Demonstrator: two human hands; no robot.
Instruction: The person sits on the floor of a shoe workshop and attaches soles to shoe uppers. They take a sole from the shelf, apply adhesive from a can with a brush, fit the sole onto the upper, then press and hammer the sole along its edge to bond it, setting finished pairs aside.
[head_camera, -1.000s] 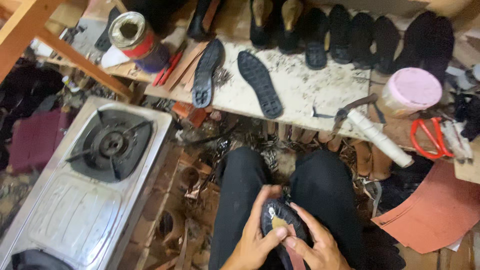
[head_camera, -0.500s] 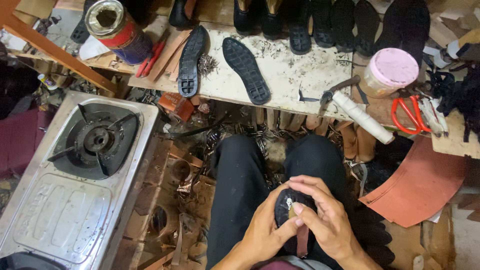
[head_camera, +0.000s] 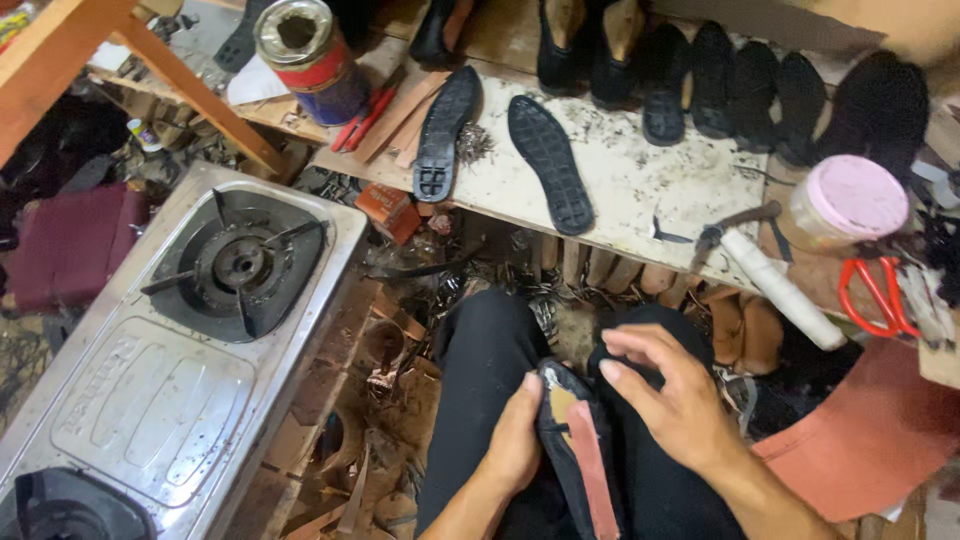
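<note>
Hands (head_camera: 520, 445) (head_camera: 675, 400) hold black shoe (head_camera: 575, 450) on lap.

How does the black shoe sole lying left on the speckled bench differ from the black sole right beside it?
The left black rubber sole is narrower and points almost straight up the bench, its squared heel at the near edge. The right black rubber sole is broader and lies slanted, its near end closer to the bench edge. Both lie tread side up on the white speckled bench.

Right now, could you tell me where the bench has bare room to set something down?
The white bench top is bare between the loose black sole and the hammer. Crowded: the back row of shoes and the right end around the pink-lidded jar and red scissors.
</note>
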